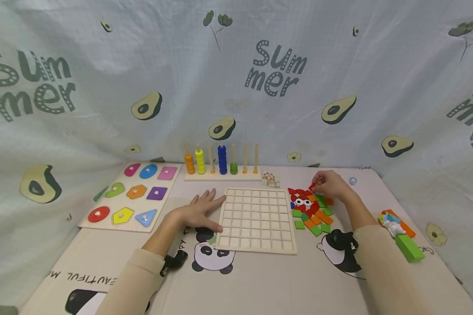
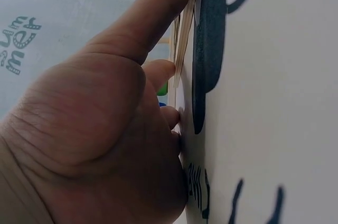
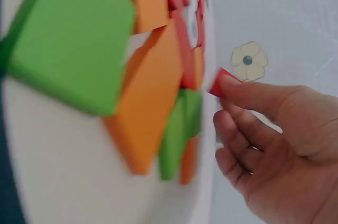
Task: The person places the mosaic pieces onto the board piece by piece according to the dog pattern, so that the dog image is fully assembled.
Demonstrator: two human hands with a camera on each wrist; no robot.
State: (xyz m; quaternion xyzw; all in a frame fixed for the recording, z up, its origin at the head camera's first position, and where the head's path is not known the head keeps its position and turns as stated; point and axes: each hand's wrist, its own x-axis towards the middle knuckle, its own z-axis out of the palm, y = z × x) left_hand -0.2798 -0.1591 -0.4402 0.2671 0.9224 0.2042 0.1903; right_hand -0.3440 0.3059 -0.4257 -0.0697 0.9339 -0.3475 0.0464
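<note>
My left hand (image 1: 200,213) lies with spread, mostly straight fingers at the left edge of a wooden grid board (image 1: 258,252). In the left wrist view, the thumb (image 2: 153,18) touches the board's side. Over the pile of tiles to the right of the board, my right hand (image 1: 331,184) pinches a small red tile (image 3: 219,82) between thumb and fingers. That tile is raised off the table. Below it lie green tiles (image 3: 74,44), orange tiles (image 3: 148,97) and red pieces, some with white eye shapes (image 1: 302,202).
A shape puzzle board (image 1: 122,197) with knobbed pieces lies at left. Behind the grid stands a peg rack (image 1: 222,177) with coloured beads, and a small patterned card (image 1: 270,179) is near it. At right are a green block (image 1: 410,248) and a small toy figure (image 1: 392,225).
</note>
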